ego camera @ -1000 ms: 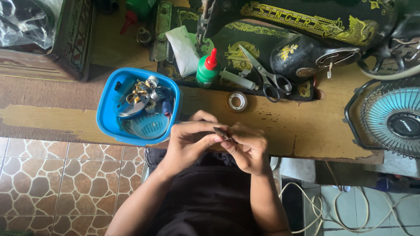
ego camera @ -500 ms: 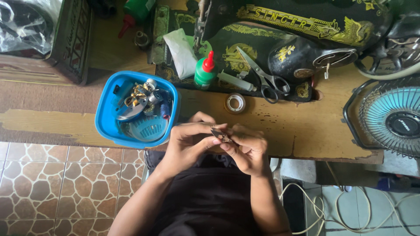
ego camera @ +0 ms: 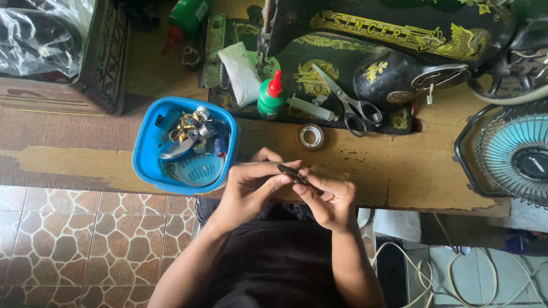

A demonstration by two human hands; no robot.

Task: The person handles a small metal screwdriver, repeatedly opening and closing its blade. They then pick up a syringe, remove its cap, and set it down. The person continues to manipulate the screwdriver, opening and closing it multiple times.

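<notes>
Both hands meet at the surface's (ego camera: 399, 177) near edge: the left hand (ego camera: 251, 188) and right hand (ego camera: 331, 197) pinch a thin dark tool (ego camera: 297, 177) between fingertips, steadying each end. Beyond the left hand sits a blue tub (ego camera: 149, 154) of oddments, with scissors (ego camera: 348, 102) farther off.

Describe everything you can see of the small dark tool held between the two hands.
The small dark tool is slim, pointed and looks like dark metal, perhaps tweezers; its exact kind is unclear. It lies tilted, its tip toward the upper left, in front of the wooden table's edge. The left hand pinches its upper end; the right hand grips its lower end, hiding part of it.
</notes>
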